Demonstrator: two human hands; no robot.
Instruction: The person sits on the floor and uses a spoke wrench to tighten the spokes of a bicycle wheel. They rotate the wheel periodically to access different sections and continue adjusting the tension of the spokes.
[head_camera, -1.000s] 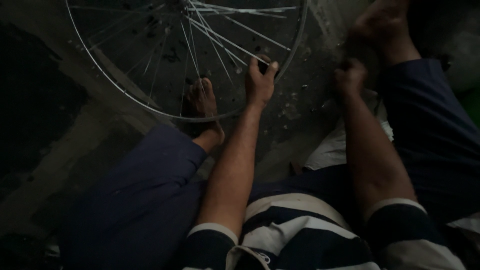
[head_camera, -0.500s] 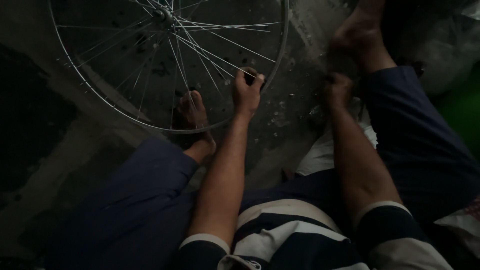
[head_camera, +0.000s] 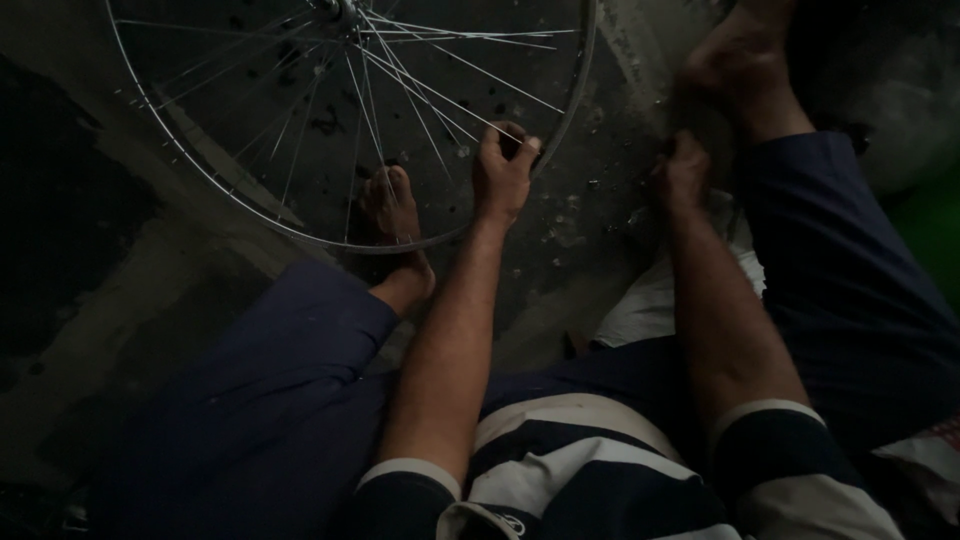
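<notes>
A bare metal bicycle wheel (head_camera: 200, 170) with thin spokes lies on the dim concrete floor in front of me, its hub (head_camera: 335, 10) at the top edge. My left hand (head_camera: 503, 170) grips the rim at its lower right, fingers curled around it. My bare left foot (head_camera: 390, 205) rests on the rim's lower edge. My right hand (head_camera: 685, 170) is closed low at the floor to the right, beside my right foot (head_camera: 740, 60); whether it holds something small is too dark to tell.
Small dark bits (head_camera: 560, 215) are scattered on the concrete between the wheel and my right hand. A white cloth or bag (head_camera: 650, 300) lies under my right forearm. My legs in dark blue trousers frame both sides.
The view has shifted, so the wheel and hands sit lower and more to the left in frame. My left hand stays on the rim and my right hand stays low at the floor.
</notes>
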